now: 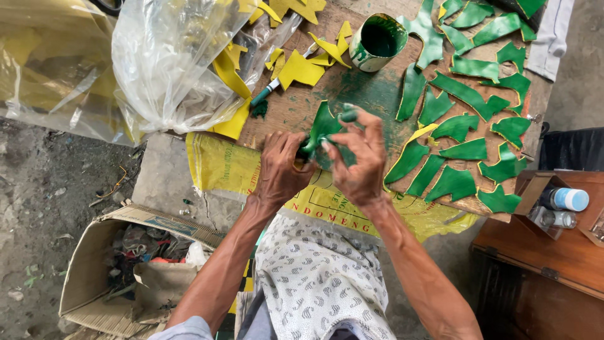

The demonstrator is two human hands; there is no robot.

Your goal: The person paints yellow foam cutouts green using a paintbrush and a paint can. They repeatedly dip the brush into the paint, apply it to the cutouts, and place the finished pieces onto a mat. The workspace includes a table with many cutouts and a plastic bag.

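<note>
Paint tin (378, 42) at board's (296, 107) far edge; cut pieces (469, 126) right; plastic bag (170, 56) left; cardboard box (113, 271) on ground, near left.

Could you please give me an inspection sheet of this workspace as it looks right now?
Surface: wooden board, smeared with green paint.
Job's things: green-painted piece held by both hands; paint tin; brush.
Clutter: painted green pieces laid out; yellow unpainted pieces; plastic bag.
Grippers: left hand and right hand, fingers paint-stained.
Cables: nothing seen.
Surroundings: cardboard box; wooden furniture with bottles.
</note>
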